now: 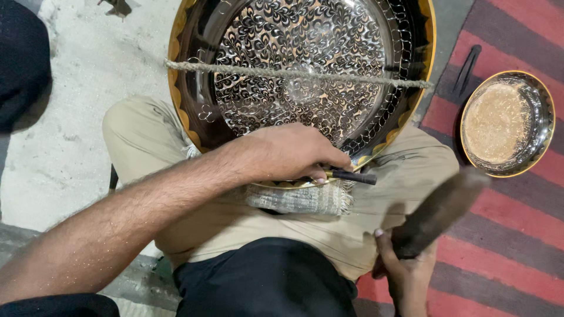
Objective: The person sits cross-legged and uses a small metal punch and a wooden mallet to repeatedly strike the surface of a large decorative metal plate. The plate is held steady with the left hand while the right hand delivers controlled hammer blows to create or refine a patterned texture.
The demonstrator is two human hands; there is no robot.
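Across my lap, from about nine o'clock, my left forearm runs toward the middle, and my left hand (288,154) rests at the centre, fingers pinched tight around a thin dark engraving tool (352,176) whose tip sticks out toward three o'clock. That tool lies against the lower rim of the large engraved metal tray (305,70), which fills the view from ten o'clock to one o'clock and leans on my beige trousers (388,194). A taut rope (294,74) crosses the tray's patterned face from side to side. Just under my left hand, at six o'clock of the tray, a folded grey cloth (299,198) pads my thigh. Down at five o'clock, my right hand (406,271) is clenched around the handle of a dark wooden mallet (437,211), its head blurred and tilted up toward two o'clock. Farther out, at three o'clock, a small brass bowl (508,123) sits on the red striped rug (511,246).
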